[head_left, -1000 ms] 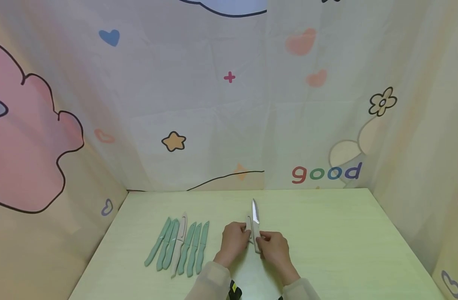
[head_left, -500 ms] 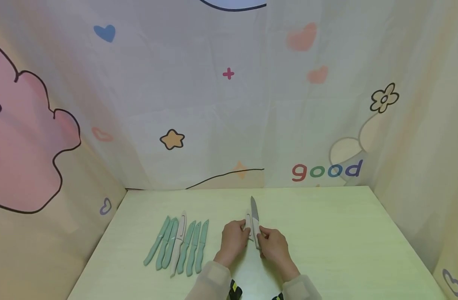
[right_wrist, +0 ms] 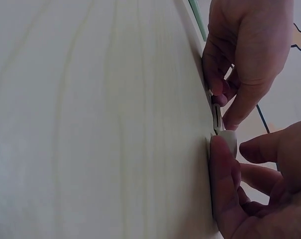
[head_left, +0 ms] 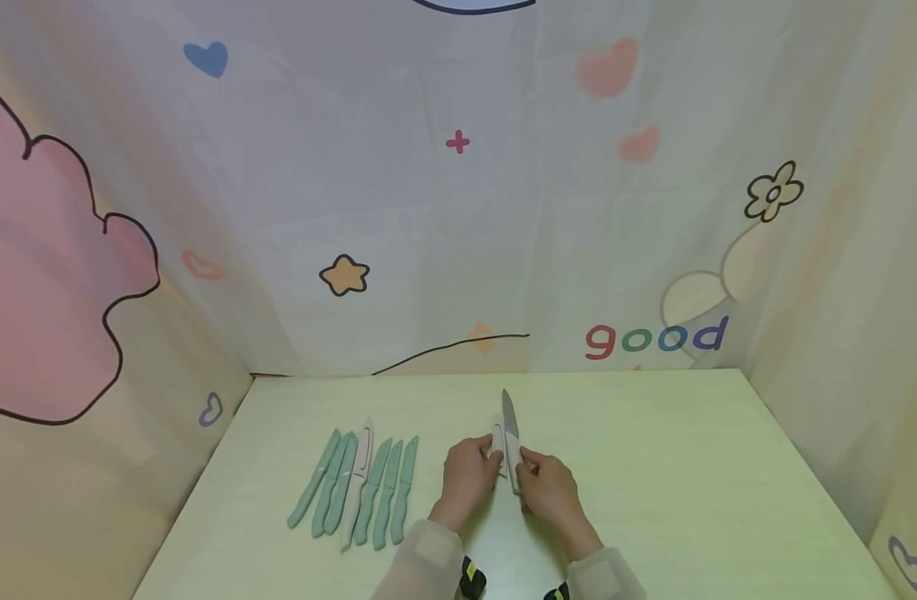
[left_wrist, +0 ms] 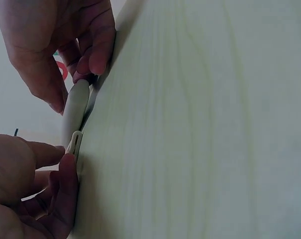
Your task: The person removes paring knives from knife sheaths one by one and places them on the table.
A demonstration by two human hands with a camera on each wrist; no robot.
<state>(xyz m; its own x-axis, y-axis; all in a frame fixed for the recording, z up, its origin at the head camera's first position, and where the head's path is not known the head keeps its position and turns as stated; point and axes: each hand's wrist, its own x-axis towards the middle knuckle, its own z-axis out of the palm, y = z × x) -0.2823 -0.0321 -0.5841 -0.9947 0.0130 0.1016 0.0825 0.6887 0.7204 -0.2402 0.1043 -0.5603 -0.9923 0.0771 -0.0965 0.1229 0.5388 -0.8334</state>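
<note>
A white-handled knife (head_left: 510, 417) points away from me, its grey blade bare. My right hand (head_left: 554, 492) holds it by the handle (left_wrist: 76, 107), between thumb and fingers. Just left of the knife is a slim white blade sheath (head_left: 498, 450) with a slot along it, which my left hand (head_left: 468, 479) pinches. Sheath and knife lie side by side, low over the table. In the right wrist view, the end of the sheath (right_wrist: 217, 117) shows close to the handle end (right_wrist: 230, 142). Fingers cover parts of both pieces.
Left of my hands lies a row of knives in sheaths: several green ones (head_left: 387, 500) and one white one (head_left: 353, 500). The pale wooden table (head_left: 691, 483) meets a printed curtain (head_left: 458, 233) at its back and sides.
The head view has tilted down slightly, so everything sits a little higher in the frame. The bright glint on the blade has turned to dull grey. Both hands keep their holds.
</note>
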